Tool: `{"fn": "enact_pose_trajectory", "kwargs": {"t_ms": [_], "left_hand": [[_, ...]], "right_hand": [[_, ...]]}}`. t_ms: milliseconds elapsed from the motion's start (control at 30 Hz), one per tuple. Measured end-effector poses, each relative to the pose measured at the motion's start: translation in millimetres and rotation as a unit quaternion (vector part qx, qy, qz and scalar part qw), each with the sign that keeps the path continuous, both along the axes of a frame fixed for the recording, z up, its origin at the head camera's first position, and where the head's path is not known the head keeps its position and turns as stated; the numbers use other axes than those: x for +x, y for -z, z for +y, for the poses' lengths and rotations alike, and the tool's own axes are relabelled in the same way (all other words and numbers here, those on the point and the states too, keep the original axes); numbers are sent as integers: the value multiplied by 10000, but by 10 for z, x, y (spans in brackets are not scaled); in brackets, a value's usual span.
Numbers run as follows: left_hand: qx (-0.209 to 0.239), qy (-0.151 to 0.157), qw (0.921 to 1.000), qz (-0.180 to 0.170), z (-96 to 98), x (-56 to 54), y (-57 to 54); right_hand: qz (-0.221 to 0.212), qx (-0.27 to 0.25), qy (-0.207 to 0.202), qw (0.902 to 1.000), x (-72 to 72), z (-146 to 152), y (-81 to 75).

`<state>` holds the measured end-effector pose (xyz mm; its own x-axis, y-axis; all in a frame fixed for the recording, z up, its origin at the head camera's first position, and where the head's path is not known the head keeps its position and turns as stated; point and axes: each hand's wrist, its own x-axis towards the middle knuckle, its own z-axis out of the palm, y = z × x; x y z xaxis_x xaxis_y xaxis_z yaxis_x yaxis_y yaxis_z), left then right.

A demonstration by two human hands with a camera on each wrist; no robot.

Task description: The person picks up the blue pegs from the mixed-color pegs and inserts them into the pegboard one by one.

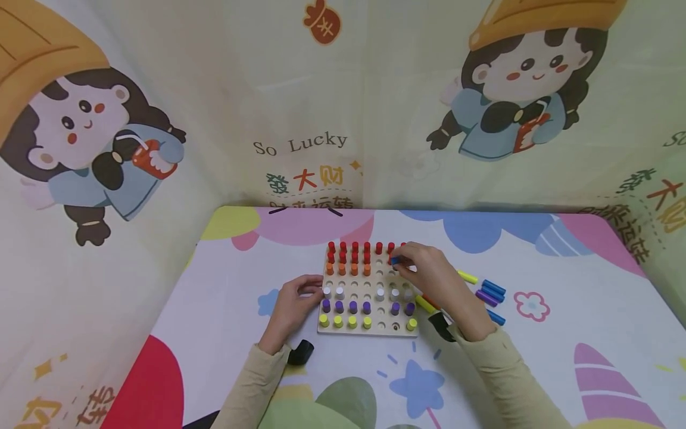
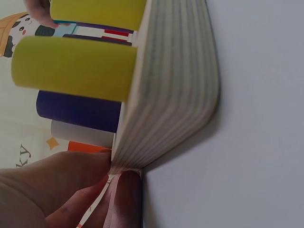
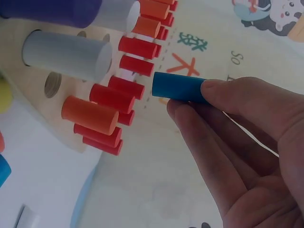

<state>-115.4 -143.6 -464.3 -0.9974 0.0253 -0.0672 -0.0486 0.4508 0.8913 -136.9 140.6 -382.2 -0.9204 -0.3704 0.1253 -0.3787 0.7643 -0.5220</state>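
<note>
A wooden pegboard point(image 1: 354, 331) lies on the table with rows of coloured pegs in its holes. My right hand point(image 1: 431, 268) pinches a blue peg point(image 3: 178, 87) between thumb and fingers, held above the right part of the board near the red pegs point(image 3: 111, 98). At the board's left edge, my left hand point(image 1: 297, 304) grips the rim, its thumb point(image 2: 71, 173) on the upper side and a finger against the side wall. Yellow pegs point(image 2: 76, 66) stand in the row nearest me, with purple pegs point(image 1: 352, 307) and white pegs point(image 1: 340, 292) behind them. Orange pegs point(image 1: 342, 270) stand farther back.
Loose blue pegs point(image 1: 493, 288), a purple peg point(image 1: 490, 297) and a yellow peg point(image 1: 468, 276) lie right of the board. Another yellow peg point(image 1: 426, 304) lies by its right edge. A printed curtain point(image 1: 396, 119) hangs behind the table.
</note>
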Motion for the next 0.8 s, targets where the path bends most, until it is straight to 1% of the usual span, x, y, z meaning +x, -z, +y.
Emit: {"fn": "enact_pose_trajectory", "kwargs": {"t_ms": [67, 233, 367, 533, 700, 800], "left_hand": [[17, 4, 10000, 46, -1, -3, 0], [51, -24, 10000, -28, -4, 1, -24], [34, -12, 10000, -55, 9, -8, -41], [-1, 38, 10000, -2, 14, -21, -33], [-14, 63, 10000, 29, 4, -21, -7], [-11, 66, 10000, 16, -2, -17, 5]], "right_hand": [[11, -49, -63, 10000, -3, -23, -11], [92, -49, -231, 9997, -11, -68, -29], [110, -23, -291, 9995, -35, -111, -34], [104, -101, -422, 9990, -76, -177, -25], [119, -23, -541, 9985, -100, -249, -28], [17, 7, -602, 9982, -112, -299, -37]]}}
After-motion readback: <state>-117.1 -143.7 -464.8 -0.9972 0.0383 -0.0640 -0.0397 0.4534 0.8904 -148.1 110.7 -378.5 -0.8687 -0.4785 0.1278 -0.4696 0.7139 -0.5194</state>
